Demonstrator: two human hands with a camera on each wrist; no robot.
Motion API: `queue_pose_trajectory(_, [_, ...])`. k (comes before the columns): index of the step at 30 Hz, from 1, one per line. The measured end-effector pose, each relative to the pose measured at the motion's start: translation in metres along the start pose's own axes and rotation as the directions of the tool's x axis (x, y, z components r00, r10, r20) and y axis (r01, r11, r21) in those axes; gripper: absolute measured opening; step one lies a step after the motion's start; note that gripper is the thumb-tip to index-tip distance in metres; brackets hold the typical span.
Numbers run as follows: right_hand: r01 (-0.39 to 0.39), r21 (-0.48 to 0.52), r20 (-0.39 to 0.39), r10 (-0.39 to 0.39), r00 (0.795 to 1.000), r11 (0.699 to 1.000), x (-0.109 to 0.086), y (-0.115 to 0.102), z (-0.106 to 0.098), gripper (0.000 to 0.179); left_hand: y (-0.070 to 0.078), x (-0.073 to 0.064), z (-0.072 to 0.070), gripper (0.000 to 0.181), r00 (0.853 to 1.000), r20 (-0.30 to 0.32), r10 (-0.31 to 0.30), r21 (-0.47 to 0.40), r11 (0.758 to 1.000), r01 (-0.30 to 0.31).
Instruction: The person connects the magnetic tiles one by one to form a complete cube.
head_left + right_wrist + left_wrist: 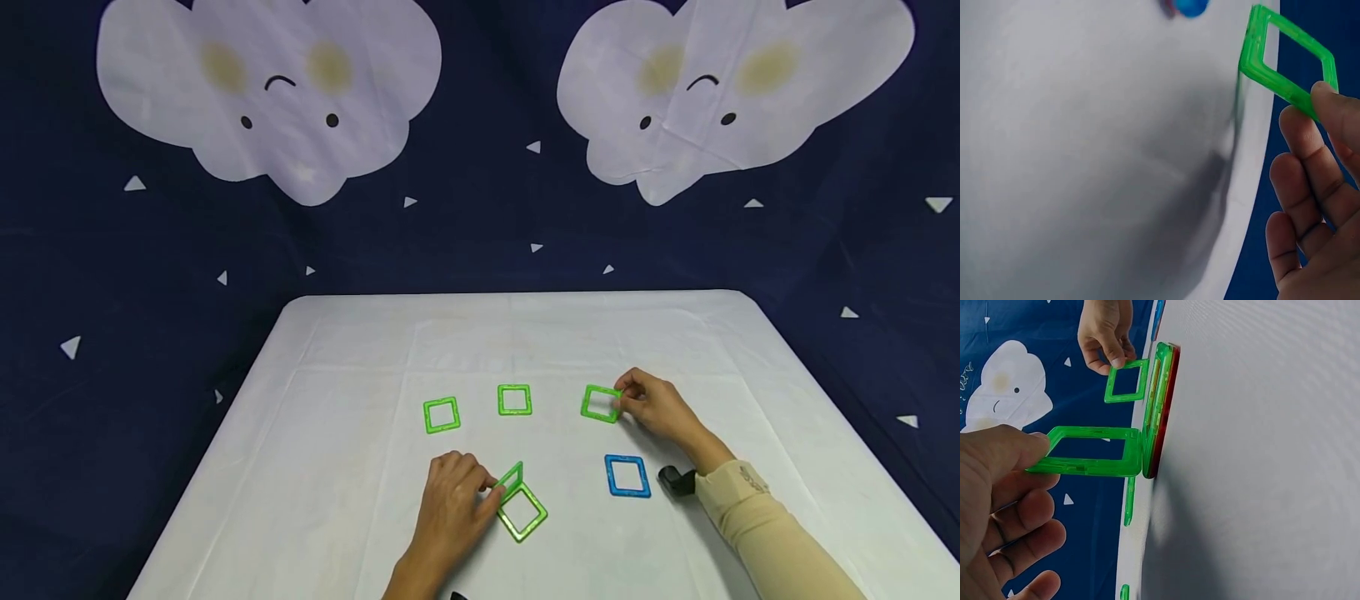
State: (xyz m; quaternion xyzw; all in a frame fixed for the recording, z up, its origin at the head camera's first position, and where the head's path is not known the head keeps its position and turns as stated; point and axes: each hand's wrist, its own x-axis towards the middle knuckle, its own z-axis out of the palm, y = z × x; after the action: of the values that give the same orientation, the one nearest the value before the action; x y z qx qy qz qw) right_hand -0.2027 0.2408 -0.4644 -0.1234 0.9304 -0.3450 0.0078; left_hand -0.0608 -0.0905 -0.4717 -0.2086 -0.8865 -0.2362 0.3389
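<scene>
My left hand (pixel 448 504) pinches a green magnetic square tile (pixel 1085 467) between thumb and fingers. That tile is raised at an angle, its lower edge right at the edge of a second green square tile (pixel 533 527) lying flat. A red layer (pixel 1167 419) shows along the flat tile's underside in the left wrist view. Farther off, my right hand (pixel 660 408) pinches another green square tile (pixel 1285 92) by one side, thumb against fingers. Its tile is tilted up from the table in the right wrist view. A blue square tile (pixel 630 493) lies nearer me than the right hand.
Two more green square tiles, one at the left (pixel 442 428) and one in the middle (pixel 514 412), lie flat toward the back. The white-covered table (pixel 315 500) ends at a dark blue backdrop (pixel 480 225) with clouds. A black wrist device (pixel 677 482) sits by my right sleeve.
</scene>
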Motion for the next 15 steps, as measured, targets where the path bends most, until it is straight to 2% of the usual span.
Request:
queue_pose_trajectory(4, [0.001, -0.018, -0.023, -0.001, 1.0, 1.0, -0.005, -0.009, -0.002, 0.015, 0.0, 0.0, 0.0, 0.017, 1.0, -0.006, -0.001, 0.0, 1.0, 0.001])
queue_pose_trajectory(15, [0.042, -0.012, -0.153, -0.043, 0.987, 0.999, -0.029, -0.043, 0.002, 0.019, -0.001, 0.001, -0.001, 0.018, 0.999, -0.024, -0.025, -0.008, 1.0, 0.025])
